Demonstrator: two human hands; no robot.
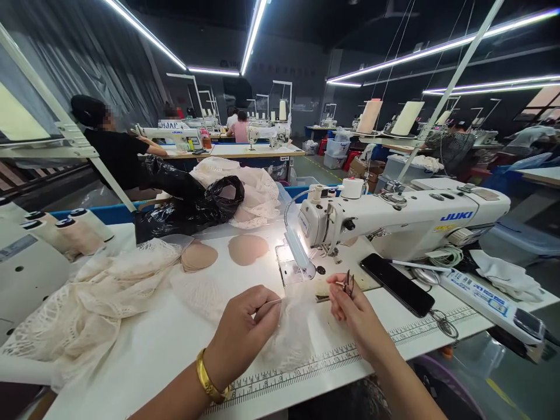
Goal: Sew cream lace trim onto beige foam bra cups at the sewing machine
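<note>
My left hand (251, 326), with a gold bangle at the wrist, pinches the edge of a sheer white lace fabric piece (291, 332) over the table's front. Closed round small dark thread snips (349, 282), my right hand (350, 303) is a little to the right, blades pointing up. Just beyond both hands stands a white sewing machine (394, 213) with its lamp lit over the needle plate. Two beige rounded pads, a stacked one (199, 256) and a flat one (248, 249), lie left of the needle area.
Cream lace fabric (100, 297) is heaped at left, with thread cones (90, 224) behind it. A black plastic bag (188, 204) lies at the back. On the right are a phone (397, 284), keys (444, 322) and a control box (485, 303). A person (114, 146) sits ahead left.
</note>
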